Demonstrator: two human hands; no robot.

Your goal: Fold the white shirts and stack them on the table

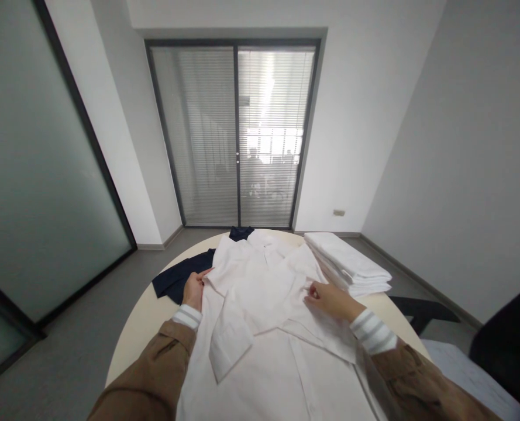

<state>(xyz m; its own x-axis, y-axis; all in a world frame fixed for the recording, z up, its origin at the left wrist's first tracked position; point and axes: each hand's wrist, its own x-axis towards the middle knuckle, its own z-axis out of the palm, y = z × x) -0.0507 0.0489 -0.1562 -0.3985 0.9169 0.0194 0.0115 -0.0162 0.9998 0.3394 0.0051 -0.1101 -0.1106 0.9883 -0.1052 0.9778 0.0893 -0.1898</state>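
A white shirt (pixel 268 286) lies spread over the round table, with its collar at the far side and its button strip running toward me. One sleeve (pixel 231 339) is folded inward across the front. At the shirt's left edge, my left hand (pixel 193 290) is closed on the fabric, its index finger pointing along the cloth. My right hand (pixel 330 299) pinches the shirt's fabric on the right side between thumb and fingers. Dark navy clothing (pixel 185 273) sticks out from under the shirt at the left and beyond the collar.
A stack of folded white cloth (pixel 351 263) sits at the table's far right. The cream tabletop (pixel 132 333) shows along the left rim. A black chair (pixel 509 345) stands at the right, and a glass door with blinds (pixel 237 134) is beyond the table.
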